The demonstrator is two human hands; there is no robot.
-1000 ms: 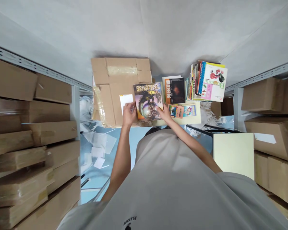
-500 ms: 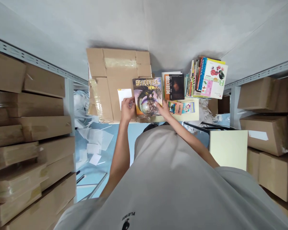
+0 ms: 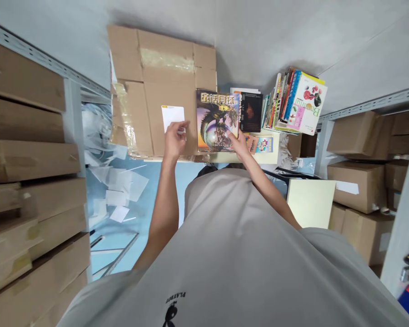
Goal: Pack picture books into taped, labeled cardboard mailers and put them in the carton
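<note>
My right hand [image 3: 237, 145] grips the lower right edge of a book [image 3: 217, 121] with a dragon and a glassy globe on its cover, the thumb lying on top. Left of the book, apart from it, my left hand [image 3: 175, 137] hovers over or rests on a white card [image 3: 173, 116]; its fingers are partly bent and apart, with nothing seen in them. Card and book are over a flattened-looking, taped cardboard box [image 3: 172, 97]. Just right of the book lies a dark-covered book [image 3: 251, 112], partly hidden by it.
Farther right, a leaning row of books ends in a white-covered book [image 3: 306, 102]. Small colourful booklets [image 3: 265, 144] lie on the pale tabletop [image 3: 225, 157]. Shelves of cardboard boxes [image 3: 34, 156] flank both sides. Loose papers [image 3: 117, 198] litter the blue floor.
My left hand has come off the dragon book's left edge and moved left onto or over the white card. The right hand keeps hold of the book. The whole view has shifted.
</note>
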